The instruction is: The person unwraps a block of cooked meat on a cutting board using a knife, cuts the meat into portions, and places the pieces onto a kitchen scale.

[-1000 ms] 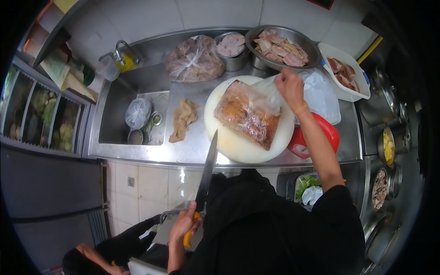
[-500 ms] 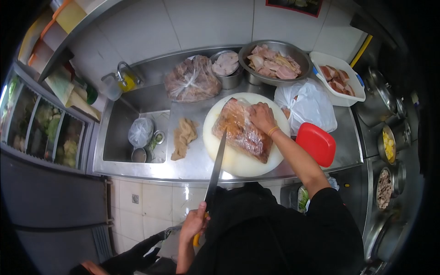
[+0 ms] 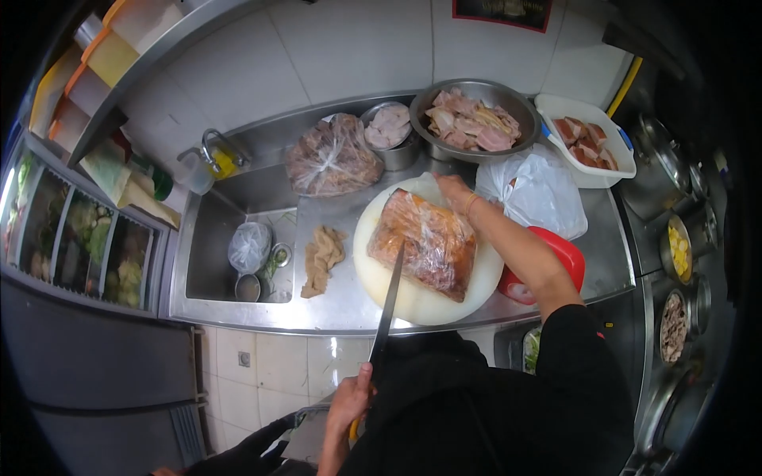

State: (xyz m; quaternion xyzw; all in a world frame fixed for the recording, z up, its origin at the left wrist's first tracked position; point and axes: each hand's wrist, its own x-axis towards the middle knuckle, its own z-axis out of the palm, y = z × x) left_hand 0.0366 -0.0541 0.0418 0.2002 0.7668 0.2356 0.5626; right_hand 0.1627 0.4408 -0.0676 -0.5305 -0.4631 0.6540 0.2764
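Observation:
A slab of meat (image 3: 425, 246) in clear plastic wrap lies on a round white cutting board (image 3: 373, 285). My left hand (image 3: 349, 401) is closed around the yellow handle of a long knife (image 3: 387, 313). The blade points away from me, its tip over the slab's near left side; whether it touches cannot be made out. At the slab's far right corner, my right hand (image 3: 454, 193) has its fingers closed on a loose edge of the plastic wrap (image 3: 429, 187). Its fingertips are partly hidden.
A white plastic bag (image 3: 540, 190) and a red container (image 3: 565, 258) sit right of the board. Behind are a bowl of sliced meat (image 3: 476, 119), a pot (image 3: 397, 155) and a bagged bundle (image 3: 333, 155). Left are a brown cloth (image 3: 323, 258) and a sink (image 3: 210, 270).
My right hand has moved from the top of the slab to its far right corner and now grips the wrap. The knife stays in my left hand. The view has shifted slightly.

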